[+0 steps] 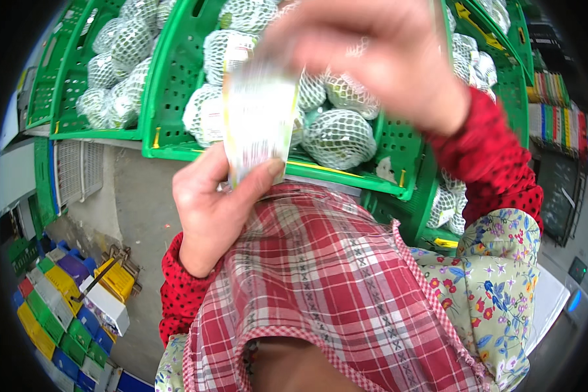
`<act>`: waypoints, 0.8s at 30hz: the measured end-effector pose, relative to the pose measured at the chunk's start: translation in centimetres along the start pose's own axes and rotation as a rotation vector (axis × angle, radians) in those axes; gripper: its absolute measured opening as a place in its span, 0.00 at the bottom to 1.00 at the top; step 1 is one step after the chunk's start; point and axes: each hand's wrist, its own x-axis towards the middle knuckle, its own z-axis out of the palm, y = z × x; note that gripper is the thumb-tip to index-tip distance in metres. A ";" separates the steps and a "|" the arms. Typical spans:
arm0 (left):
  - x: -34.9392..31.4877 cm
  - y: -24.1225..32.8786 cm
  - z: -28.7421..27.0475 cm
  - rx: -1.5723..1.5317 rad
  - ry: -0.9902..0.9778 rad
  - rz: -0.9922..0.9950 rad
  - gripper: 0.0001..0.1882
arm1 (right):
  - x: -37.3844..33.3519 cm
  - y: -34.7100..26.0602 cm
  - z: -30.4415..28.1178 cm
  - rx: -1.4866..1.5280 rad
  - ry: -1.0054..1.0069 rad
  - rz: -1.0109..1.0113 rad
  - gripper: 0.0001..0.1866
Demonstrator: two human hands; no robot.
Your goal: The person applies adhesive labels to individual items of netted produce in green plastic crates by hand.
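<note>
My left hand (206,202) pinches the lower end of a strip of white printed labels (260,121) between thumb and fingers. The strip stands up in front of a green plastic crate (170,147). Above its top end is my right hand (379,59), smeared by motion, so its fingers cannot be read. Inside the crate lie several round green fruits in white foam nets, one netted fruit (340,139) nearest to me. A label (212,121) shows on another fruit at the left.
More green crates of netted fruit stand on the left (114,78) and right (473,62). Colourful stacked bins (65,307) are at the lower left on the concrete floor (147,189). A plaid apron (313,261) covers my front.
</note>
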 end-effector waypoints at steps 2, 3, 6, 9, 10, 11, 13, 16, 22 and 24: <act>-0.5 0.2 0.2 -0.011 -0.131 -0.031 0.11 | 0.1 -0.6 -5.1 -0.052 0.116 0.217 0.06; -0.8 -0.1 0.2 -0.044 -0.089 -0.087 0.11 | 0.4 0.9 -6.9 -0.081 0.060 0.299 0.05; -0.9 -0.8 -0.2 -0.128 -0.039 -0.157 0.13 | -4.0 8.0 -4.2 -0.147 -0.504 0.743 0.15; -1.1 0.0 -0.8 -0.212 -0.048 -0.129 0.12 | -8.2 10.5 0.2 -0.210 -0.775 0.600 0.22; -1.0 0.1 -0.7 -0.214 -0.049 -0.131 0.12 | -8.3 10.7 1.1 -0.340 -0.876 0.526 0.24; -1.0 0.3 -0.7 -0.217 -0.051 -0.131 0.12 | -8.6 10.7 1.4 -0.403 -0.888 0.495 0.25; -1.7 0.0 -1.1 -0.295 -0.029 -0.186 0.12 | -8.2 10.3 2.1 -0.561 -0.908 0.424 0.26; -2.1 -0.5 -1.2 -0.357 0.039 -0.186 0.12 | -7.7 8.7 2.4 -0.736 -0.948 0.365 0.27; -1.4 -0.3 -1.0 -0.335 0.006 -0.198 0.10 | -9.2 10.0 3.2 -0.504 -1.039 0.311 0.28; -0.7 0.1 -1.0 -0.331 -0.030 -0.183 0.09 | -8.6 10.7 1.7 -0.441 -1.087 0.312 0.27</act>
